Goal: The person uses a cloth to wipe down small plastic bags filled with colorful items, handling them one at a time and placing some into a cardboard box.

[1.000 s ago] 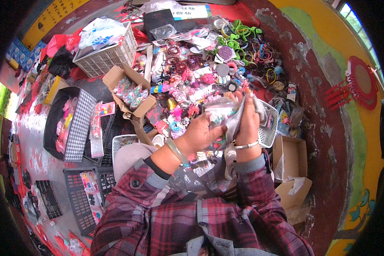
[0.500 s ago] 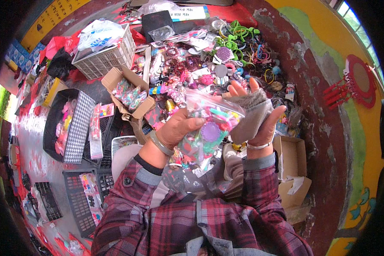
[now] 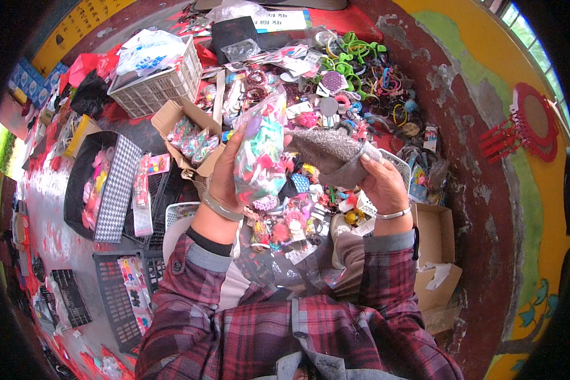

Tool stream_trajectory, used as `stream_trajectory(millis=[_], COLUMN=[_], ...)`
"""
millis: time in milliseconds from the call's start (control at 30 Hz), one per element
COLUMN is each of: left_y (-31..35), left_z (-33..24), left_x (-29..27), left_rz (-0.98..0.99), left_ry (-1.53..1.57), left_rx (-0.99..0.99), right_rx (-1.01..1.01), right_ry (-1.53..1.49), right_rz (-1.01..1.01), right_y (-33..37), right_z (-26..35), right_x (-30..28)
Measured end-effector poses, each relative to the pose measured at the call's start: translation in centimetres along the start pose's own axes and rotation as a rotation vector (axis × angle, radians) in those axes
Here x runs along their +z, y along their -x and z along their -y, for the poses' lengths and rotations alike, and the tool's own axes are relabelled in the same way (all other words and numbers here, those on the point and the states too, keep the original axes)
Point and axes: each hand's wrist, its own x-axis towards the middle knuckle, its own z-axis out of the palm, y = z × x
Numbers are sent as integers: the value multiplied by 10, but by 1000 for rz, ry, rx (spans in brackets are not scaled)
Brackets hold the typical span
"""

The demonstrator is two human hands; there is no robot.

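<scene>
My left hand (image 3: 223, 183) is closed round a clear plastic bag (image 3: 261, 155) filled with small colourful pieces, pink, green, white and purple. The bag stands nearly upright, its narrow side toward me. In my right hand (image 3: 386, 187) a grey fuzzy cloth (image 3: 335, 155) is pinched between thumb and fingers. The cloth stretches leftward to the bag, and a fingertip shows at its left end; whether my left hand grips it is hidden. Beneath both hands lies a pile of hair accessories (image 3: 294, 221), bright and mixed.
Left of the pile stand an open cardboard box (image 3: 166, 120) of bagged pieces, a white plastic crate (image 3: 149, 95) and a houndstooth bin (image 3: 117, 190). Green headbands (image 3: 354, 50) lie at the far side. An opened carton (image 3: 434, 234) is at my right, before the worn wall (image 3: 475, 158).
The bag has moved left and turned from lying tilted to upright. My right hand has lowered, its spread fingers now closed on the grey cloth, which has swung leftward toward the bag.
</scene>
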Motion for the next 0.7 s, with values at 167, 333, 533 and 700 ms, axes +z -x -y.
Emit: stream_trajectory(millis=[167, 333, 533, 700], left_y=[-2, 1, -3, 8], left_z=[1, 4, 3, 3], left_x=[-19, -2, -13, -10], left_rz=[-70, -77, -120, 72], left_ry=[-3, 0, -57, 13], left_rx=[-77, -33, -63, -110], right_rx=[-41, 72, -19, -279], right_ry=[-20, 0, -120, -406], right_rz=[-65, 6, -81, 306], right_y=[1, -2, -8, 18], right_z=[-2, -10, -33, -6], right_x=[5, -6, -3, 21])
